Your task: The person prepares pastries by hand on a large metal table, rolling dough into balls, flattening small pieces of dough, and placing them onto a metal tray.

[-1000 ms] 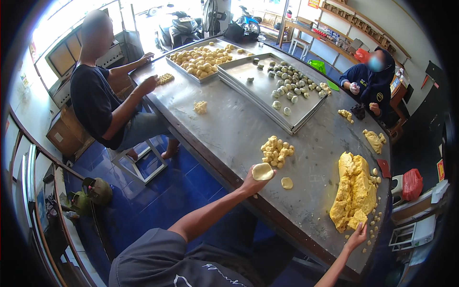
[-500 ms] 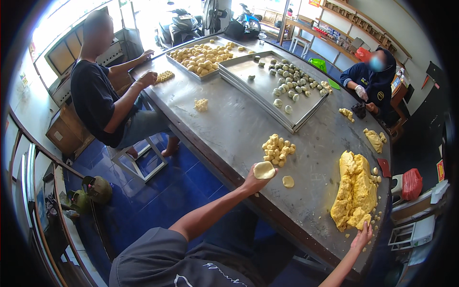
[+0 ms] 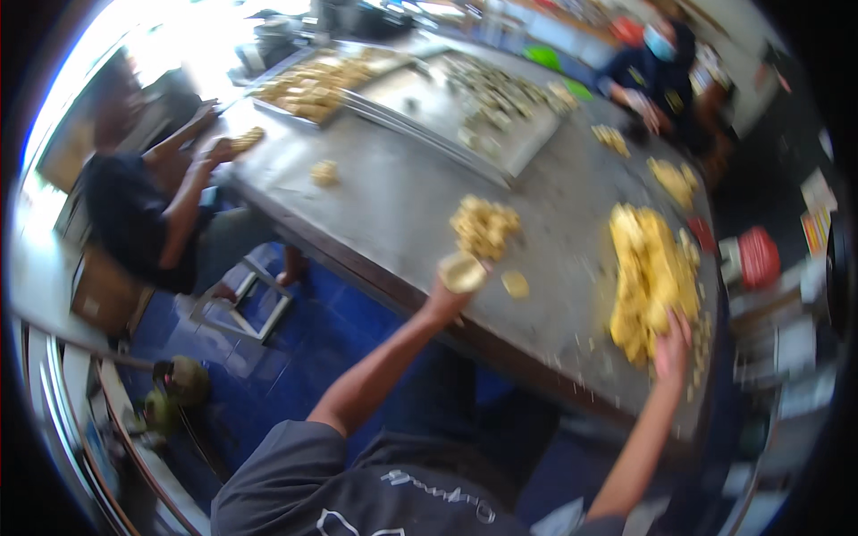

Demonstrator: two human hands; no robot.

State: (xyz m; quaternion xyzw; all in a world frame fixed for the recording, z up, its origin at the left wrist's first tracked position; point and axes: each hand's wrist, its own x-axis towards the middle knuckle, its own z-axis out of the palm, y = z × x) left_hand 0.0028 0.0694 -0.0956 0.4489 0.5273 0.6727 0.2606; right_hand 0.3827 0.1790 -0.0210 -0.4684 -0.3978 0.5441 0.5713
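A flat, pale dough round (image 3: 462, 273) lies across the palm and fingers of my left hand (image 3: 444, 295), above the table's near edge. My right hand (image 3: 674, 353) is at the near end of a long heap of yellow paste (image 3: 639, 268). Its fingers are pressed into the paste and grip it there, though motion blurs them. Just beyond my left hand sits a pile of small dough balls (image 3: 483, 227). A second flattened dough round (image 3: 515, 284) lies on the metal tabletop (image 3: 384, 214), to the right of my left hand.
Farther off stand a tray of yellow pieces (image 3: 313, 85) and a stacked tray of greenish balls (image 3: 527, 156). One person (image 3: 143, 205) sits at the left, another (image 3: 657, 80) at the far right. Crumbs and smaller paste lumps (image 3: 672, 181) lie near the right edge.
The whole view has shifted and blurred. My right hand has moved farther up onto the paste heap, its fingers now against it. My left hand still holds the dough round.
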